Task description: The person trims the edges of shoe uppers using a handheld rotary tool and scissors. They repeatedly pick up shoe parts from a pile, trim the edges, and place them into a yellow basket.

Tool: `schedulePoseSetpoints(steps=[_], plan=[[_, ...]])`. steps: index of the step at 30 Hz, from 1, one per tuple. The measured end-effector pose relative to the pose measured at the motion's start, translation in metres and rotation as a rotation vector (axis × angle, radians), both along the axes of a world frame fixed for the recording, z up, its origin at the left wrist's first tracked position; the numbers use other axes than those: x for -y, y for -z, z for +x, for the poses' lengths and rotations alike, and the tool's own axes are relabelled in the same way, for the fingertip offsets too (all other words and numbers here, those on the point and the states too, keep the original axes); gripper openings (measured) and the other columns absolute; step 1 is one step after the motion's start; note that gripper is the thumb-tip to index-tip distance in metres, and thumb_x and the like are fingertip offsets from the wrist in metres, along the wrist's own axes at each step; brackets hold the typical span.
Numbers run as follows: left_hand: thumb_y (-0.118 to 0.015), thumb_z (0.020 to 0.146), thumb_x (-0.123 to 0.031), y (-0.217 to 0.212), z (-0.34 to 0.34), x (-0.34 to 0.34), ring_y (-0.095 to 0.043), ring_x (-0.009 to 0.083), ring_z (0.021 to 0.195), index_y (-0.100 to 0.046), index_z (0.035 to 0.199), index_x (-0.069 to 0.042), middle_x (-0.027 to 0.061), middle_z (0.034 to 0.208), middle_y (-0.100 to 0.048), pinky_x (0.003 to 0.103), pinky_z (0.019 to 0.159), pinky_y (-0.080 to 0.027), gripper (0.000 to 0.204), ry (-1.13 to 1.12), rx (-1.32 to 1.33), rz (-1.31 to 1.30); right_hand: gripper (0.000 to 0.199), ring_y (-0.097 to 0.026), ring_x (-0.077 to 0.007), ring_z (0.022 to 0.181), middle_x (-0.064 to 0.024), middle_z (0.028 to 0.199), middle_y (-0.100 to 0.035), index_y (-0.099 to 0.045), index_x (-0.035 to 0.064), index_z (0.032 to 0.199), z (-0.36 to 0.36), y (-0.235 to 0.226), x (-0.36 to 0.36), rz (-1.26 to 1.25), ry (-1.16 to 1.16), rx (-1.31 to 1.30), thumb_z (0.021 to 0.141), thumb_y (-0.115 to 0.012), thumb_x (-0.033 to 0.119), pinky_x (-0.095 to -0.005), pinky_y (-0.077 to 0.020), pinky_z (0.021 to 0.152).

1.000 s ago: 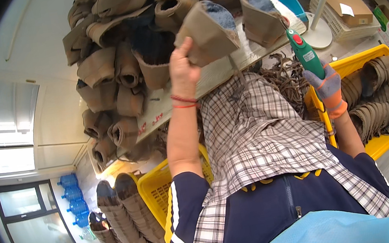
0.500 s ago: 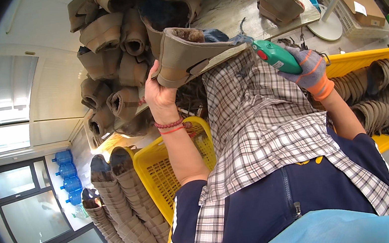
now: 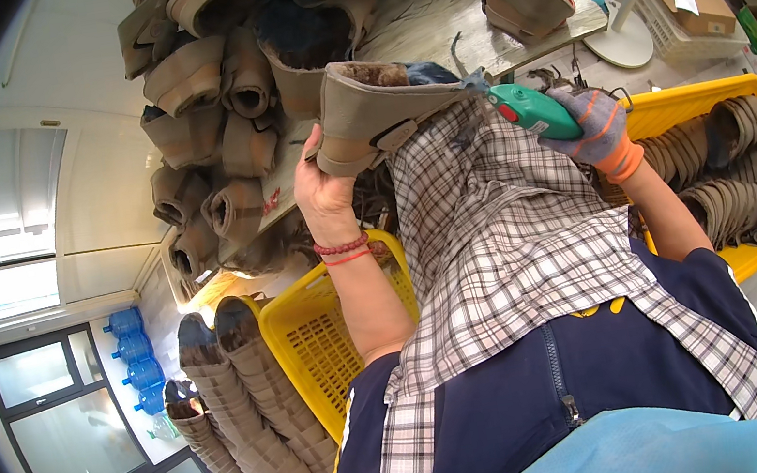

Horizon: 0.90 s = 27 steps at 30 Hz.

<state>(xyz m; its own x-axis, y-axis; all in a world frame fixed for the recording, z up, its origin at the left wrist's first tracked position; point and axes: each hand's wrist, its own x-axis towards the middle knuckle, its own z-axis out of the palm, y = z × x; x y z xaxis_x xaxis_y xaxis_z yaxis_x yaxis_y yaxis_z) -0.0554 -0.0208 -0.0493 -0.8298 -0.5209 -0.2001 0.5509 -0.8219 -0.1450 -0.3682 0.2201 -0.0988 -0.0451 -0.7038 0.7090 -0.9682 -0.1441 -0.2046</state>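
My left hand (image 3: 325,193), bare with red bracelets at its wrist, grips a tan shoe upper (image 3: 359,120) by its lower left side. Brown and dark fur lining shows inside the upper's opening. In a grey and orange glove, my right hand (image 3: 601,130) is wrapped round green handheld electric scissors (image 3: 536,111) with a red button. The tool's dark tip meets the right end of the upper; the exact contact at the blade is too small to make out. Dark strands of lining hang by the tip.
Many rolled tan uppers (image 3: 187,133) are heaped on the worktable (image 3: 420,20), and one stands at its right end. Yellow baskets (image 3: 320,338) flank me; the right one holds uppers in rows. Stacked uppers (image 3: 255,392) rise at the left. A white pole stands beyond the table.
The upper and both hands have shifted slightly in the view, the upper a little to the right and down. The scissors remain at its right end, and both grips are unchanged.
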Motion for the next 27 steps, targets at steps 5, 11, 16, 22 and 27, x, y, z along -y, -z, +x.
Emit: schedulePoseSetpoints(steps=[5,11,16,22,27], plan=[[-0.046,0.095,-0.013,0.007,-0.003,0.001,-0.049,0.0373,0.119,-0.045,0.124,0.008,0.0252,0.128,-0.05,0.05,0.103,-0.039,0.036,0.041,0.019,0.034,0.064,-0.057,-0.0257,0.062,-0.0083,0.074,-0.062,-0.063,0.0067,0.11,0.007,-0.008,-0.001,0.0,-0.023,0.016,0.058,-0.084,0.038,-0.0352,-0.0461,0.055],[-0.043,0.095,-0.008,-0.007,-0.016,-0.014,-0.054,0.033,0.113,-0.051,0.117,0.008,0.0252,0.12,-0.055,0.045,0.095,-0.047,0.028,-0.013,0.104,-0.016,0.065,-0.058,-0.0266,0.062,-0.0091,0.077,-0.064,-0.063,0.0065,0.11,0.011,-0.011,-0.001,-0.005,-0.058,0.057,0.057,-0.085,0.037,-0.035,-0.0465,0.055],[-0.046,0.095,-0.012,-0.007,-0.018,-0.022,-0.048,0.0368,0.12,-0.045,0.124,0.008,0.0249,0.129,-0.05,0.051,0.103,-0.039,0.036,-0.004,0.027,-0.061,0.063,-0.06,-0.0267,0.063,-0.0096,0.078,-0.065,-0.063,0.0053,0.108,0.022,-0.028,0.001,-0.035,-0.103,0.088,0.057,-0.085,0.036,-0.0343,-0.0477,0.057],[-0.047,0.095,-0.012,-0.026,-0.028,-0.048,-0.049,0.0345,0.121,-0.046,0.126,0.005,0.0215,0.13,-0.05,0.05,0.104,-0.037,0.035,-0.088,0.043,-0.217,0.063,-0.061,-0.0266,0.064,-0.0102,0.08,-0.066,-0.063,0.0042,0.107,0.032,-0.045,-0.002,-0.009,-0.125,0.151,0.058,-0.085,0.036,-0.0342,-0.0486,0.058],[-0.049,0.093,-0.008,-0.032,-0.034,-0.07,-0.048,0.0321,0.122,-0.045,0.129,0.001,0.0169,0.131,-0.05,0.051,0.105,-0.037,0.037,-0.222,0.099,-0.45,0.061,-0.061,-0.0264,0.064,-0.0103,0.079,-0.065,-0.064,0.0048,0.106,0.045,-0.056,-0.001,-0.07,-0.139,0.216,0.058,-0.085,0.034,-0.0344,-0.0484,0.058]])
